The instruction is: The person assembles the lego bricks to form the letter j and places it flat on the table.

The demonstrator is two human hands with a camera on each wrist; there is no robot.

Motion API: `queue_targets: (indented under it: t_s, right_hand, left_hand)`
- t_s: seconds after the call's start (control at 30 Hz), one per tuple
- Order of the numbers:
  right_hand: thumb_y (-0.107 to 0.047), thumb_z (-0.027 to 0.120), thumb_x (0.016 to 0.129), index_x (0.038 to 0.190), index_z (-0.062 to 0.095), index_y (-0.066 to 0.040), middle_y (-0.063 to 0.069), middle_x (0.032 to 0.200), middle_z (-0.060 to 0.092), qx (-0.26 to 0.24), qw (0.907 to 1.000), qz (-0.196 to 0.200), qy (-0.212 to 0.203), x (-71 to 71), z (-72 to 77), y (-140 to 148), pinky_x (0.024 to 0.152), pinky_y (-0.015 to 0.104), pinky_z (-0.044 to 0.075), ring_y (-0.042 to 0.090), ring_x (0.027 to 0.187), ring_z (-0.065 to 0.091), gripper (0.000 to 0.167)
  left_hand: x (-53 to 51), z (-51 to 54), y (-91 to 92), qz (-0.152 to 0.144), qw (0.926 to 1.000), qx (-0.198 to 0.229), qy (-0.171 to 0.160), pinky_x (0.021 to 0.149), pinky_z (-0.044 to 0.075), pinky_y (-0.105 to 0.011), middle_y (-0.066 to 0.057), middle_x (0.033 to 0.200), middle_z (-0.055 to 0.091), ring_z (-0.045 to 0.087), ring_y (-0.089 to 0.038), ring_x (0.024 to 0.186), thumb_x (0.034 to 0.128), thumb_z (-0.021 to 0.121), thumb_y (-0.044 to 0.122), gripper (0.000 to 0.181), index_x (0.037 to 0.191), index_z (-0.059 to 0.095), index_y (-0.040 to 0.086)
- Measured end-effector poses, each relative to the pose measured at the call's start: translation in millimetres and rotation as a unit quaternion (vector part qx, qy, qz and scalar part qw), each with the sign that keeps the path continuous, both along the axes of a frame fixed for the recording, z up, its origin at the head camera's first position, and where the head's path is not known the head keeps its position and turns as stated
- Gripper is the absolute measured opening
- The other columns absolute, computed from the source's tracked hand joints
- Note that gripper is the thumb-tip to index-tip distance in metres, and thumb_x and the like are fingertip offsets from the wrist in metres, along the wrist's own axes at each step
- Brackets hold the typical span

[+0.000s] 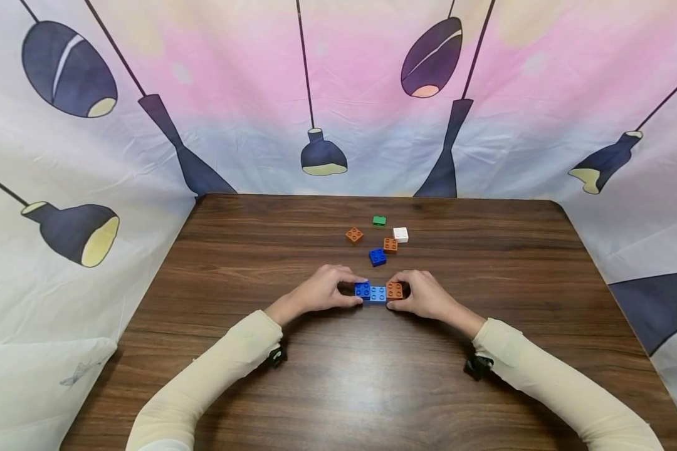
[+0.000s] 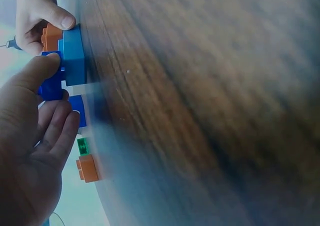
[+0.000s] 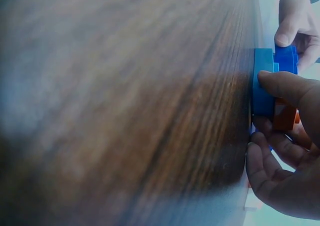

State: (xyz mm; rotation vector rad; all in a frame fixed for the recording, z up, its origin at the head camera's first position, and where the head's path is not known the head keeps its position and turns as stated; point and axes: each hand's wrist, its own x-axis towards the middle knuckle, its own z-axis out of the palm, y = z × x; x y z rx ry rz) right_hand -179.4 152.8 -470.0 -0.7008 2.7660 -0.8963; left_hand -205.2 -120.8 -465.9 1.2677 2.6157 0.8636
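A long light blue brick [image 1: 378, 294] lies on the table between the hands, with an orange brick [image 1: 394, 290] on its right end. At its left end sits a dark blue brick [image 1: 363, 289], which the left hand [image 1: 324, 289] pinches between thumb and fingers. In the left wrist view this dark blue brick [image 2: 50, 81] juts past the light blue brick's end; whether its studs are fully joined I cannot tell. The right hand [image 1: 425, 294] grips the light blue brick's right end, its thumb [image 3: 272, 81] against the near side and its fingers behind, partly hidden.
Beyond the hands lie loose bricks: another dark blue one [image 1: 377, 257], two orange ones [image 1: 354, 235], a white one [image 1: 400, 235] and a green one [image 1: 379, 221]. A printed cloth [image 1: 259, 150] hangs behind the wooden table [image 1: 338, 388].
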Motion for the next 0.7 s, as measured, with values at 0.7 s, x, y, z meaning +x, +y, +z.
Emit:
queue_targets:
  t_s: [0.7]
  right_hand:
    - [-0.025,0.088,0.081,0.113,0.073,-0.005,-0.003,0.088,0.068,0.0,1.0,-0.004,-0.004,0.1,1.6,-0.6,0.068,0.031,0.046,0.01,0.075,0.057,0.04]
  left_hand:
    - [3.6,0.9,4.3,0.023,0.9995,-0.02,0.005,0.072,0.047,-0.026,0.0,0.103,0.072,0.057,-0.009,0.08,0.0905,0.079,0.031,0.044,0.129,0.072,0.01]
